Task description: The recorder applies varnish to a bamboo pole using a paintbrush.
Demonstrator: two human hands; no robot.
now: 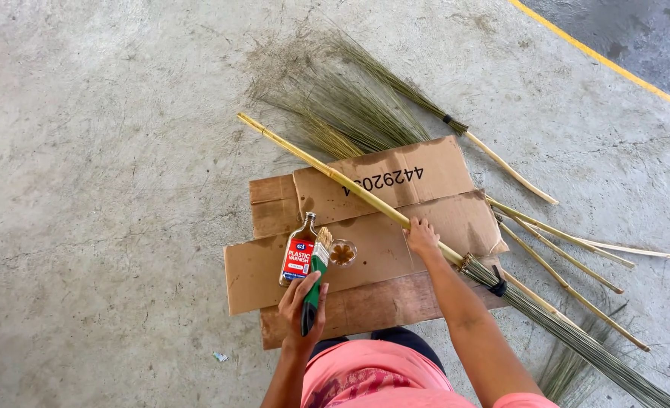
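On the left, it's just bare grey concrete floor [86,189] until you hit the flattened brown cardboard [380,264] spread out as a work mat. A small bottle of brownish liquid with a red label [299,257] lies on the cardboard, and just beside it there's a little clear dish [342,252] with a dab of brown in it. The left hand [303,308] is wrapped around the green handle of a paintbrush [314,283], bristles pointing away toward the dish. Moving right, the right hand [422,237] presses down on a long bamboo broom handle [335,175] lying diagonally across the cardboard; fingers look laid over it more than fully clenched. The broom's bundle of stiff fibres [577,340] runs off to the lower right. Further right, more brooms [561,242] with thin stick handles are piled on the floor, plus one with a feathery grass head [350,106] up top. As for progress, I'd guess coating has barely begun: the handle looks plain pale bamboo along its whole length, no obvious wet shine I can make out.
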